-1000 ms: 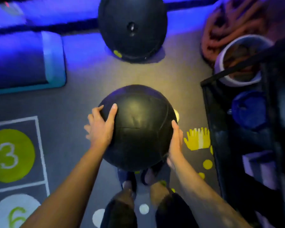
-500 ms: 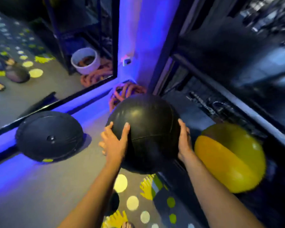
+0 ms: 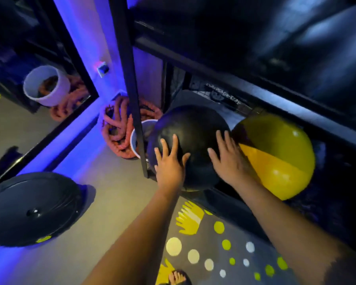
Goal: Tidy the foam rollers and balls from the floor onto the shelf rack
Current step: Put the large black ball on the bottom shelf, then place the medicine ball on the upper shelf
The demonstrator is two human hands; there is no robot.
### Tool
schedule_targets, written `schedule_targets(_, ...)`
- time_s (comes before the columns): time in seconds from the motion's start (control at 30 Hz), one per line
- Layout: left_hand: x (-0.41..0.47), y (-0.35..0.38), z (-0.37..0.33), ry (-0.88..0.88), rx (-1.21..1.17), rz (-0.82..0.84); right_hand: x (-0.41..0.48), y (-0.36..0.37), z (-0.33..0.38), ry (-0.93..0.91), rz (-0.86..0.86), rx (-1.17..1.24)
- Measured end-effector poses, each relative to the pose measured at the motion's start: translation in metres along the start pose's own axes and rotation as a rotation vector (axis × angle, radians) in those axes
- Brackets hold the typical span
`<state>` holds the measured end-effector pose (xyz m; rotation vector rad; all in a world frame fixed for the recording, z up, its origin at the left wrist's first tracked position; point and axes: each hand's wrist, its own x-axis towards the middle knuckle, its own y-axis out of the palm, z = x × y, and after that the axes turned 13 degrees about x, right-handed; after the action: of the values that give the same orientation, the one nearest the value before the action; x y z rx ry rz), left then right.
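Note:
A large black ball [image 3: 193,136] sits at the left end of the lower level of the black shelf rack [image 3: 132,79], beside a yellow and black ball [image 3: 280,157]. My left hand [image 3: 170,165] lies flat on the near left side of the black ball, fingers spread and straight. My right hand [image 3: 228,159] presses on its near right side with fingers straight, close to the yellow ball. A second big black ball [image 3: 31,208] rests on the floor at the lower left, next to the mirror wall.
A coiled orange rope [image 3: 115,128] and a white bucket [image 3: 135,138] stand on the floor just left of the rack's upright post. A mirror [image 3: 29,99] on the left reflects them. The grey floor mat [image 3: 210,249] carries yellow and white dots and hand prints.
I lifted the black ball off the floor and carried it forward into the rack's lower level. My hands went from its sides to its near face. The view swung toward the rack.

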<state>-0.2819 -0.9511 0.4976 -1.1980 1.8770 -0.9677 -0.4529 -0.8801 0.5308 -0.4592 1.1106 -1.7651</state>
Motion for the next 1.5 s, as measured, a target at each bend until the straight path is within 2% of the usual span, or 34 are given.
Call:
schedule_targets(0.07, 0.026, 0.0, -0.013, -0.01, -0.066, -0.013, -0.018, 0.013, -0.005, -0.1, 0.06, -0.055)
schedule_targets(0.13, 0.051, -0.001, -0.027, -0.004, -0.062, -0.025, -0.017, 0.023, -0.013, -0.045, 0.077, -0.155)
schedule_targets(0.2, 0.074, -0.001, -0.036, 0.022, 0.0, -0.029, 0.001, 0.029, -0.016, -0.006, 0.008, -0.262)
schedule_targets(0.33, 0.11, 0.006, -0.046, 0.061, 0.168, -0.116, 0.046, 0.032, -0.016, 0.025, -0.022, -0.17)
schedule_targets(0.4, 0.118, 0.008, -0.048, 0.1, 0.175, -0.177, 0.063, 0.026, -0.016, 0.057, -0.03, -0.136)
schedule_targets(0.5, 0.096, 0.022, -0.042, 0.196, -0.023, -0.186, 0.076, 0.016, -0.014, 0.104, -0.028, -0.067)
schedule_targets(0.53, 0.08, 0.028, -0.036, 0.228, -0.026, -0.182, 0.077, 0.014, -0.014, 0.103, -0.034, -0.044)
schedule_targets(0.67, 0.03, 0.062, -0.008, 0.218, 0.161, -0.162, 0.071, 0.016, -0.02, 0.06, -0.075, -0.046)
schedule_targets(0.87, 0.031, 0.066, -0.004, 0.179, 0.326, -0.183, 0.071, 0.016, -0.024, 0.047, -0.094, 0.023)
schedule_targets(1.0, 0.022, 0.061, -0.001, 0.186, 0.301, -0.147, 0.058, 0.016, -0.013, 0.115, -0.074, 0.027)
schedule_targets(1.07, 0.016, 0.06, 0.004, 0.196, 0.284, -0.091, 0.037, 0.026, -0.009, 0.136, -0.164, -0.057)
schedule_targets(1.13, 0.014, 0.054, 0.016, 0.238, 0.174, -0.075, 0.006, 0.045, -0.008, 0.06, -0.362, -0.134)
schedule_targets(1.23, 0.009, 0.04, 0.056, 0.293, -0.153, -0.233, -0.043, 0.086, 0.004, -0.118, -0.682, -0.109)
schedule_targets(1.27, 0.001, 0.037, 0.077, 0.265, -0.232, -0.301, -0.057, 0.103, 0.009, -0.135, -0.728, -0.066)
schedule_targets(1.33, -0.024, 0.036, 0.129, 0.119, -0.331, -0.302, -0.084, 0.147, 0.02, -0.109, -0.685, 0.06)
schedule_targets(1.43, -0.068, 0.047, 0.23, -0.109, -0.28, -0.049, -0.122, 0.237, 0.04, 0.004, -0.435, 0.177)
schedule_targets(1.5, -0.1, 0.06, 0.304, -0.171, -0.274, 0.164, -0.151, 0.304, 0.053, 0.192, -0.23, 0.277)
